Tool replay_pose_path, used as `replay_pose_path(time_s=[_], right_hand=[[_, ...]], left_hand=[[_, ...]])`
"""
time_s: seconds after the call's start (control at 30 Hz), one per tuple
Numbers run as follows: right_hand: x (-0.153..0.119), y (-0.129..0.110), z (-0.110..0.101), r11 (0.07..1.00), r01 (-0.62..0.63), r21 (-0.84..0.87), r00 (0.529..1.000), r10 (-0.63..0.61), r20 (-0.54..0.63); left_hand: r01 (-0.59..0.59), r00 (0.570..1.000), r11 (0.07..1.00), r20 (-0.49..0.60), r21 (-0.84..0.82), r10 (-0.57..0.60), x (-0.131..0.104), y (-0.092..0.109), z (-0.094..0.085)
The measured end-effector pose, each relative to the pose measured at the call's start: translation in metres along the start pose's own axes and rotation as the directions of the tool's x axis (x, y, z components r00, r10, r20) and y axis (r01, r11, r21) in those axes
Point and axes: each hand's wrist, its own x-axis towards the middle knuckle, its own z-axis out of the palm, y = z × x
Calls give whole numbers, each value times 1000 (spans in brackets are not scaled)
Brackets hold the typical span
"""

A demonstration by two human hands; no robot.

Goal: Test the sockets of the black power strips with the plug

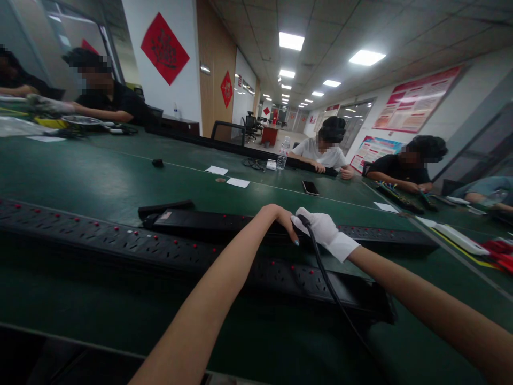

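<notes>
My left hand (285,220) is bare, bent down at the wrist above the black power strips. Its visible fingers stretch downward with nothing seen in them; the others are hidden. Close beside it, my right hand (320,229) wears a white glove and is closed around a thick black cable (326,275). From the glove the cable runs down toward the table's near edge. A long black power strip (160,247) with red switches lies across the table below my hands. Behind it rests a second power strip (208,222), partly covered by my arm and hands.
Paper slips (238,183), a phone (310,187), a water bottle (283,153) and a small black piece (157,163) are on the green table (100,171). Several people sit around it, one in a white shirt (320,152) opposite. Red-handled items (499,251) lie at right.
</notes>
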Motion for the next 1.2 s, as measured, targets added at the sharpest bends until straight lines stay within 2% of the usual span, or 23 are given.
replay_pose_path(time_s=[0.17, 0.43, 0.57, 0.9, 1.2], right_hand=[[-5, 3, 4, 991, 45, -122, 999, -43, 23], [-4, 2, -16, 959, 167, -228, 982, -141, 124], [0, 2, -17, 948, 195, -252, 977, -165, 135], [-2, 8, -2, 957, 217, -193, 975, -206, 78], [-1, 13, 1, 958, 256, -132, 967, -252, 47]], left_hand=[[-10, 1000, 1000, -8, 13, 10, 3, -6, -3], [-13, 1000, 1000, -14, 14, 13, 5, -7, -3], [-35, 999, 999, -5, 25, 35, 7, -8, -3], [-21, 1000, 1000, 4, 22, 21, 6, -9, -3], [-7, 1000, 1000, 20, 14, 7, 6, -10, -3]])
